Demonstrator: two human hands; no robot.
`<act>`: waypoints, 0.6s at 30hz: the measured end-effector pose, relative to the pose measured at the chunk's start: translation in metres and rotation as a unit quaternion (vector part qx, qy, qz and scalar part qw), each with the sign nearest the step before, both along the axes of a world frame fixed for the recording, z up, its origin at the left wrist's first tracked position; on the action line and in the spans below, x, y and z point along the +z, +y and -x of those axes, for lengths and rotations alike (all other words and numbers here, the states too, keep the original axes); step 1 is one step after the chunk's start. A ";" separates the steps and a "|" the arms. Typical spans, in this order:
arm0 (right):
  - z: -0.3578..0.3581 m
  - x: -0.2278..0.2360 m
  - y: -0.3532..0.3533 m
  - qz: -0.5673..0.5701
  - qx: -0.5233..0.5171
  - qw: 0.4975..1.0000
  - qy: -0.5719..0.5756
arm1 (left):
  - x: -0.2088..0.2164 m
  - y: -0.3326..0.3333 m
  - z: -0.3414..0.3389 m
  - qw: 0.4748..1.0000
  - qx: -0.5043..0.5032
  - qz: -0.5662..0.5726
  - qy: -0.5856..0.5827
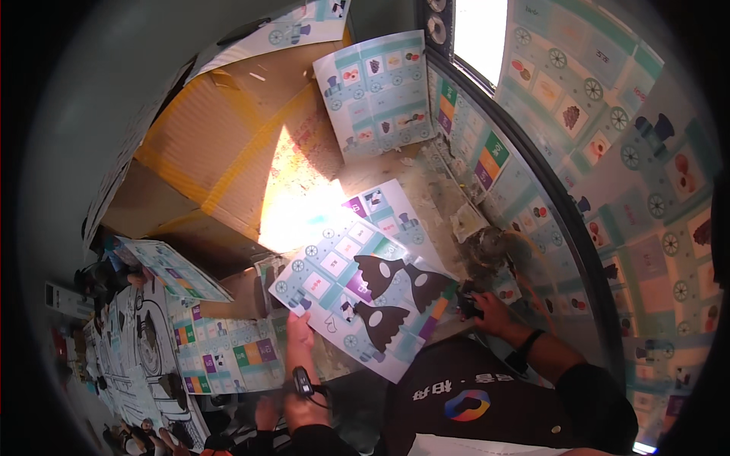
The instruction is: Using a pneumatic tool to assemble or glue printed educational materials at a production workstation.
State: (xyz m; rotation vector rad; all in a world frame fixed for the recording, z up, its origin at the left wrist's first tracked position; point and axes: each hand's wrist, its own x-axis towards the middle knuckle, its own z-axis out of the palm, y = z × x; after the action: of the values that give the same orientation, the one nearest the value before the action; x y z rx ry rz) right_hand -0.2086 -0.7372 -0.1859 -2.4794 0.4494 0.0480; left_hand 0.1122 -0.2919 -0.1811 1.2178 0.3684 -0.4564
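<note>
- Now, one edge of the printed sheet is pinched by the left hand, above a second sheet.
- A small dark thing seems to be held by the right hand (its grip cannot be told).
- The printed sheet could be bent if one side is pulled harder.
- The far left is blocked by a taped box.

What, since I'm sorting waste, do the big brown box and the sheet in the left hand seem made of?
The big brown box: probably corrugated cardboard, matte, given its faintly ribbed faces. The sheet: likely paper or thin card, smooth, given its thin edge and colour printing; gloss unclear.
</note>
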 end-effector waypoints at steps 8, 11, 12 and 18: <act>-0.025 0.073 -0.007 -0.131 0.000 0.991 0.005 | -0.049 -0.043 -0.088 0.930 0.095 -0.306 -0.180; -0.024 0.060 -0.017 -0.137 -0.023 0.990 -0.010 | 0.001 -0.109 -0.058 0.734 -0.005 -0.597 -0.324; -0.026 0.050 -0.018 -0.141 -0.008 0.989 -0.049 | -0.005 -0.115 -0.038 0.744 -0.067 -0.560 -0.358; -0.034 0.015 -0.013 -0.201 -0.081 0.975 0.054 | -0.029 -0.174 0.062 0.632 -0.406 -0.483 -0.451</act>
State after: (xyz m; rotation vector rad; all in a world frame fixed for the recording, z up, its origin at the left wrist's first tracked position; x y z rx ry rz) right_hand -0.1747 -0.7504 -0.1712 -2.0420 0.6209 0.1896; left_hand 0.0500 -0.4659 -0.2099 2.4917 -1.0289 -0.3157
